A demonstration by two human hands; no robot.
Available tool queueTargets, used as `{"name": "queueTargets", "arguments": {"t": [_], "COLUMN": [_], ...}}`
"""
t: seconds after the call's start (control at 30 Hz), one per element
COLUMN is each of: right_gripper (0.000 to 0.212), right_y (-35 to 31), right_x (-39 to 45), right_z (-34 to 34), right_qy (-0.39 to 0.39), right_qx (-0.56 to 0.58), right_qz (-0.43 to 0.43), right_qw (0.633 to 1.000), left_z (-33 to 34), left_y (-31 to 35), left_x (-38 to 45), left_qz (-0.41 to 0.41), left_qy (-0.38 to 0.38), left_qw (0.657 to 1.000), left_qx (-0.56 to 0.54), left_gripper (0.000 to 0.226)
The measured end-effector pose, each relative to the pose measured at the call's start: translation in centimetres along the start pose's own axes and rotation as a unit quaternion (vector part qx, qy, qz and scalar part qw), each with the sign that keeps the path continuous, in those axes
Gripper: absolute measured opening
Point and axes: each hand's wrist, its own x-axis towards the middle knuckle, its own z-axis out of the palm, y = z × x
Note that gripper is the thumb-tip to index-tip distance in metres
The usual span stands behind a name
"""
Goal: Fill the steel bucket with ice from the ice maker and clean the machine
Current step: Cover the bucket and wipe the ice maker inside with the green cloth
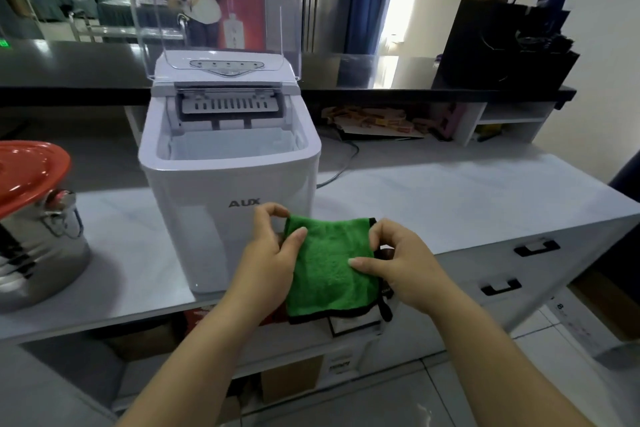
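Hands first: my left hand (273, 246) and right hand (398, 262) each pinch the green cloth (329, 270), folding it before wiping the open ice maker (228, 191).

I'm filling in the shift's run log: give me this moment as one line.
stage: cleaning prep | left hand: pinches green cloth | right hand: pinches cloth | ice maker: lid up | steel bucket: red-lidded, left
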Motion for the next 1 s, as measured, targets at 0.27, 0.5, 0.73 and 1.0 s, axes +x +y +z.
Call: {"name": "queueTargets", "arguments": {"t": [0.27, 0.5, 0.73, 1.0], "right_gripper": [0.058, 0.076, 0.076, 0.076], "right_y": [2.6, 5.2, 8.8, 11.3], "right_x": [2.8, 5.9, 8.5, 11.0], "right_z": [-6.5, -12.0, -15.3, -16.2], "right_qy": [-0.027, -0.057, -0.074, -0.102], "right_qx": [-0.044, -0.099, -0.129, -0.178], "right_qz": [0.017, -0.002, 0.034, 0.059], "right_qw": [0.999, 0.993, 0.988, 0.977], "left_z": [6.9, 12.3, 16.3, 18.7], "left_y": [-0.6, -0.6, -2.5, -4.9], "left_x": [3.4, 6.0, 7.9, 9.9], "left_qz": [-0.005, -0.051, -0.094, -0.118], "left_qy": [-0.021, -0.043, -0.025, -0.016], "left_qw": [0.999, 0.997, 0.995, 0.992], "left_qx": [0.026, 0.028, 0.024, 0.03], "left_gripper": [0.03, 0.039, 0.057, 0.063]}}
